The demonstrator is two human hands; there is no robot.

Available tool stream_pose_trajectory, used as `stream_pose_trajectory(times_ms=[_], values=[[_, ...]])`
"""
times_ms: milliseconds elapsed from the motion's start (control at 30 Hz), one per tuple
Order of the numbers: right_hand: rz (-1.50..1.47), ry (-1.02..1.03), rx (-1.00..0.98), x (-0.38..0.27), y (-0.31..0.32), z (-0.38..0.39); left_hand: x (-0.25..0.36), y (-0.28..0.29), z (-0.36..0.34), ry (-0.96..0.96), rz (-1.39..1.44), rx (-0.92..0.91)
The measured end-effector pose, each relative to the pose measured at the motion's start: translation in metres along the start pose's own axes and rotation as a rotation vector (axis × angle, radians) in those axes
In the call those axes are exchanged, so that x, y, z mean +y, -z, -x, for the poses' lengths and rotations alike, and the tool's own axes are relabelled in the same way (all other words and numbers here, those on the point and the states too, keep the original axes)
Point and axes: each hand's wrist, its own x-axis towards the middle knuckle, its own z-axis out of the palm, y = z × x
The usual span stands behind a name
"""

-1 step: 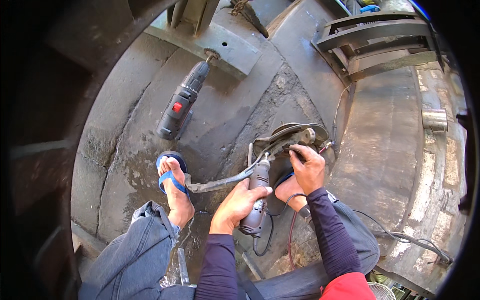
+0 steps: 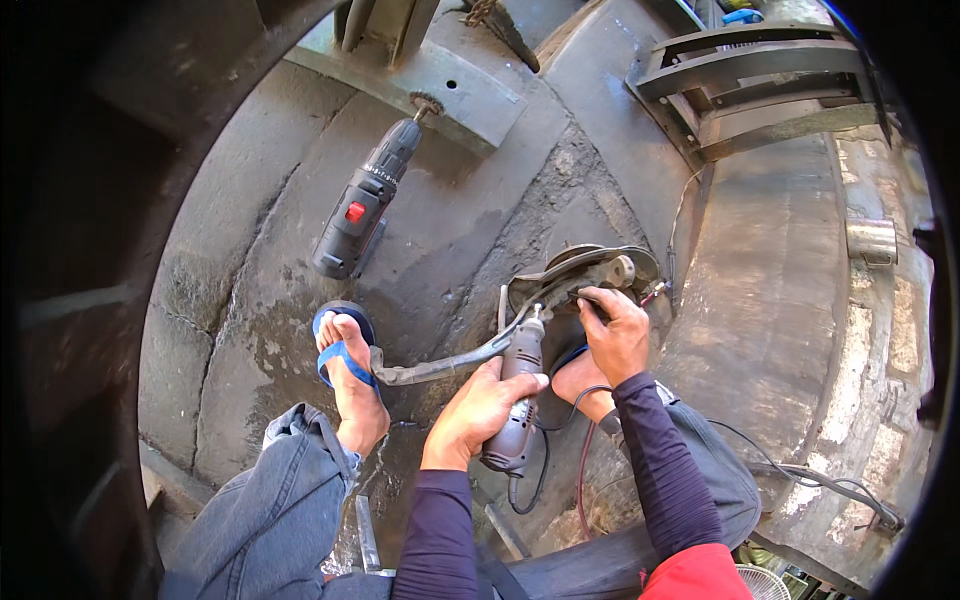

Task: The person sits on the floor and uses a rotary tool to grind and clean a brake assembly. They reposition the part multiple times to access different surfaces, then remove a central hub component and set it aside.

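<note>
My left hand (image 2: 468, 412) is wrapped around a grey rotary tool (image 2: 512, 425), thumb laid across its body. The tool's tip points up against a dirty round metal part (image 2: 590, 268) with a raised lug, lying on the floor between my feet. A long curved metal arm (image 2: 440, 370) runs from this part toward my left foot. My right hand (image 2: 617, 330) is closed, its thumb and fingertips pinched together at the near edge of the metal part. What they grip, if anything, is hidden by the fingers.
A black cordless drill (image 2: 358, 215) with a wire-wheel tip lies ahead on the left, by a steel base plate (image 2: 470, 105). A metal frame (image 2: 760, 90) stands far right. Cables (image 2: 820, 478) run across the floor at right. My feet wear blue sandals (image 2: 345, 365).
</note>
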Motion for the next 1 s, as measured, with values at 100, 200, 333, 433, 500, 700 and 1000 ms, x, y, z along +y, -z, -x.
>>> stream_pose_trajectory(times_ms=[100,200,333,433,500,700,1000], values=[[0.069,0.037,-0.063,0.006,-0.015,-0.008,-0.001,0.005,0.001,0.044,0.046,0.010],[0.133,0.032,-0.074,0.010,-0.023,-0.015,0.000,0.011,-0.001,-0.010,0.061,0.002],[0.216,0.088,-0.111,0.015,-0.029,-0.019,-0.002,0.016,-0.002,-0.037,0.021,0.018],[0.233,0.081,-0.192,0.018,-0.034,-0.019,-0.004,0.017,-0.003,-0.043,0.006,0.022],[0.213,0.083,-0.258,0.020,-0.036,-0.018,-0.005,0.017,-0.004,-0.036,-0.001,0.016],[0.247,0.096,-0.340,0.023,-0.039,-0.022,-0.002,0.016,-0.001,-0.031,-0.008,0.036],[0.267,0.110,-0.231,0.024,-0.038,-0.028,0.001,0.016,0.000,-0.014,-0.051,0.048]])
